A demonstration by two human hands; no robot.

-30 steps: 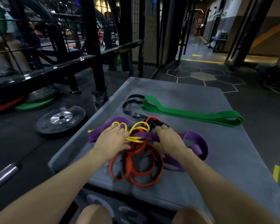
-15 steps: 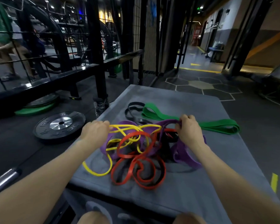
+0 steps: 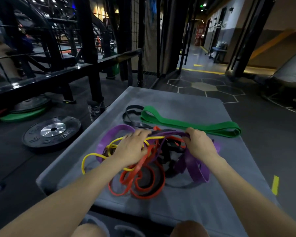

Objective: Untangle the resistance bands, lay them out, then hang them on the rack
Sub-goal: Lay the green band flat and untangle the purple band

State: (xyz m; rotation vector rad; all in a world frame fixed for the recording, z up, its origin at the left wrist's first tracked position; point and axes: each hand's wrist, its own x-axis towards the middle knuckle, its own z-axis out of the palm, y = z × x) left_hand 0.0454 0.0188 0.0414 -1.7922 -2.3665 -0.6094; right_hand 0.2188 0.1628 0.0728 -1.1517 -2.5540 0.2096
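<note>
You are working at the tangle of bands (image 3: pixel 143 165) near you on the grey surface (image 3: pixel 186 103), your right hand (image 3: pixel 199 144) gripping the purple band (image 3: pixel 196 170), your left hand (image 3: pixel 131 148) resting loosely curled on the yellow band (image 3: pixel 91 155), so ease one loop free rather than stretching the knot tighter

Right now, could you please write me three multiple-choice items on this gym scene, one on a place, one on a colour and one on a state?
1. Where does the green band lie?
A. flat on the grey pad, beyond the tangle
B. on the floor beside the weight plate
C. hung on the rack

2. What colour is the thin band looping out at the tangle's left edge?
A. blue
B. yellow
C. white

3. What is the right hand doing?
A. resting flat on the pad
B. hanging idle
C. gripping a purple band

Answers: 1 A, it lies straight along the grey pad. 2 B, the loop is plainly yellow. 3 C, its fingers curl round the purple strip.
</note>
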